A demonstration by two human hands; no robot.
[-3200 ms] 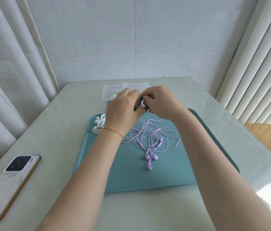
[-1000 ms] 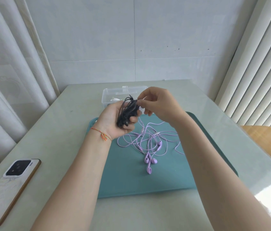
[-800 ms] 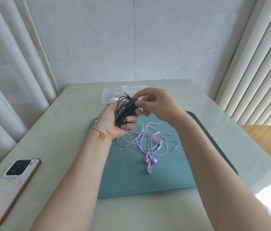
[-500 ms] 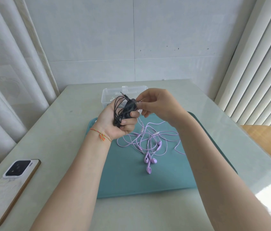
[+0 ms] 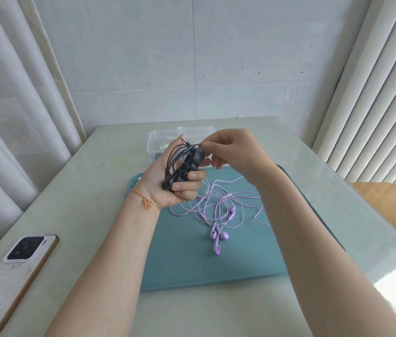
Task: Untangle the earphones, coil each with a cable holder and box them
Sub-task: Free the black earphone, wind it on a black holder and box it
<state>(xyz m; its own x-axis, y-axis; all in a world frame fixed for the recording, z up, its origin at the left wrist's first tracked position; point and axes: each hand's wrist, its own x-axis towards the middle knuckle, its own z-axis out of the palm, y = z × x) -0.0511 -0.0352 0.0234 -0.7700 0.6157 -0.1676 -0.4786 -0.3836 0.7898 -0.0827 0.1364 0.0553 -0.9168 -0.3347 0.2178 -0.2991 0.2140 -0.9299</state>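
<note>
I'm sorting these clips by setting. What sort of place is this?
Probably a room in a home, though I can't be sure: a pale table pushed against a tiled wall, curtains on the left, vertical blinds on the right, a phone lying out.

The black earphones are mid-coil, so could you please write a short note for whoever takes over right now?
Left hand: grips the black earphones, coiled on a black cable holder.
Right hand: fingers pinch the cable end near the plug.
Purple earphones: loose and tangled on the teal tray.
Clear box: open, beyond the tray; something is inside, too hidden to identify.
Done: black pair nearly coiled.
Left: secure its end and box it; then untangle, coil and box the purple pair.
</note>
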